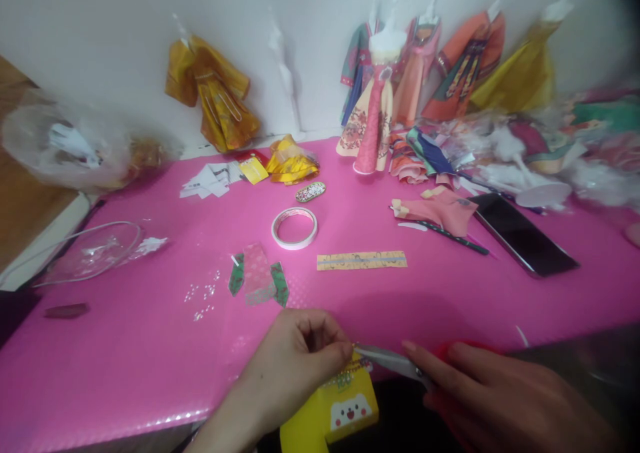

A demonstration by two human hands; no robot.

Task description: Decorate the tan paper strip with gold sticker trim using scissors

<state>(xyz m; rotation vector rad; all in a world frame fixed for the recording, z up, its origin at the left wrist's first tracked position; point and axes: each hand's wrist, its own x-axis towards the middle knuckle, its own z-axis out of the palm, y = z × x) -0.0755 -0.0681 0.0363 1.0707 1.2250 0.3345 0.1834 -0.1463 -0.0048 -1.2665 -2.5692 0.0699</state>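
Observation:
At the table's near edge my left hand is closed in a pinch on a small patterned paper strip above a yellow card with a cat face. My right hand grips red-handled scissors, whose metal blades point left and meet the strip at my left fingertips. A folded pink and green paper garment lies just beyond my left hand on the pink table.
A tape roll, a patterned paper strip, a pen and a black phone lie mid-table. Paper dress dolls stand along the wall. A clear plastic lid and a bag sit at left.

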